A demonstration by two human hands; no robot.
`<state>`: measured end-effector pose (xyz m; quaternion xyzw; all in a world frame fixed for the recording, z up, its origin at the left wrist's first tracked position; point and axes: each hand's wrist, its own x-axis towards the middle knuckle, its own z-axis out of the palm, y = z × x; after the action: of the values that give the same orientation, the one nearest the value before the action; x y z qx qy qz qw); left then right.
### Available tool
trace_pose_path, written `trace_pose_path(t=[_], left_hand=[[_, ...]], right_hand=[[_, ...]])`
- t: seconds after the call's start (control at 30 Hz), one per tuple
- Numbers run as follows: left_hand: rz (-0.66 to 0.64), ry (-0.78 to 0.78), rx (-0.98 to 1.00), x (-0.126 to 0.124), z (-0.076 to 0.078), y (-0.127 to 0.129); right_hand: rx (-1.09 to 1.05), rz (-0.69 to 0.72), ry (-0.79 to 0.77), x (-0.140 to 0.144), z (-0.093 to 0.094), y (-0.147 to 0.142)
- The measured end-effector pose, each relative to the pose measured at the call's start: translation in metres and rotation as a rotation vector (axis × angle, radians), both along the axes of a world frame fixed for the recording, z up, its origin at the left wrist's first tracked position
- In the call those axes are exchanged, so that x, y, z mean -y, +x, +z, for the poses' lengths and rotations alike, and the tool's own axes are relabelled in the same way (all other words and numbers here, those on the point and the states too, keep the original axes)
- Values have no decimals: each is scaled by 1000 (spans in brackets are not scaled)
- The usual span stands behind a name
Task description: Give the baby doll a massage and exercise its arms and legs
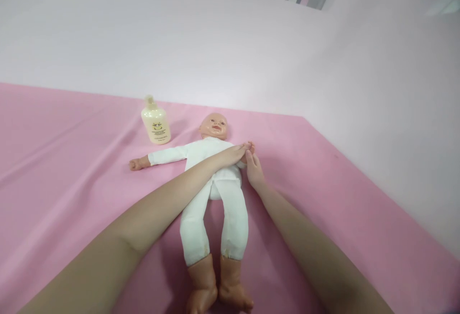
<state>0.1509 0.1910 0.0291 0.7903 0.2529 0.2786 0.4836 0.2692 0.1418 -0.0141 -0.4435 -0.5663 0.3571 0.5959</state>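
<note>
Head view: both hands (pixel 247 158) on doll (pixel 215 180); bottle (pixel 155 123) label unreadable.

Both bare forearms stretch forward from the lower edge of the view and draw together ahead. The left arm crosses inward, its hand (pixel 235 152) flat and palm down, fingers straight and pointing right. The right hand (pixel 254 169) lies just beside it, fingertips meeting the left's. The right fingers seem lightly curled, though their grip is hard to make out.
</note>
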Motion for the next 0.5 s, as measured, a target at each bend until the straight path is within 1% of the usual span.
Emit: trace_pose_path(t=[0.23, 0.5], left_hand=[[34, 9, -28, 0, 1, 1], [36, -14, -19, 1, 1, 1]], right_hand=[[-7, 0, -19, 1, 1, 0], [-6, -8, -7, 0, -1, 0]])
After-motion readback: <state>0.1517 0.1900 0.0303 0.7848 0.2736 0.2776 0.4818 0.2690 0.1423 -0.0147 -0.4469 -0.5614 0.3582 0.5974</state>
